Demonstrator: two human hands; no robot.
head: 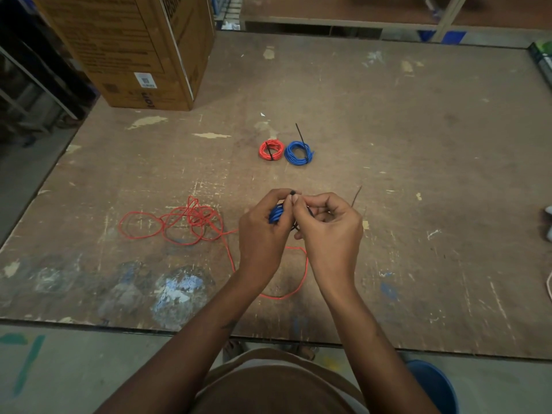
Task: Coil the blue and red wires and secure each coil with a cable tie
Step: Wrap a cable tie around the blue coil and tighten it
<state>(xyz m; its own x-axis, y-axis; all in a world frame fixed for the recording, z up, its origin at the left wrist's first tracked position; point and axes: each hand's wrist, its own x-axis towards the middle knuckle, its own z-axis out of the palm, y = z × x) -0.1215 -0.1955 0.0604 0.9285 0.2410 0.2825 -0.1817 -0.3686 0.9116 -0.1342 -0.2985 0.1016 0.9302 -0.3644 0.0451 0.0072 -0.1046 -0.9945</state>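
A person stands at a worn wooden tabletop (388, 121), seen from above. The left hand (263, 231) grips a small blue wire coil (276, 215) held just above the surface near the front middle. The right hand (328, 231) pinches a black cable tie (357, 196) at the coil; its thin tail sticks out to the right, and the tie's head shows at the fingertips (294, 198). Whether the tie is already threaded cannot be told. Just left of the hands lies a loose red wire (191, 219), tangled in open loops, one strand trailing under the wrists. Further back rest two finished bundles side by side, a red coil (271, 150) and a blue coil (298, 153), each tied. A cardboard box (134, 49) stands at the far left. The wire looks light, thin and springy, likely to unwind if released, so it is best held across all its loops while the stiff, slippery tie is pulled by its tail
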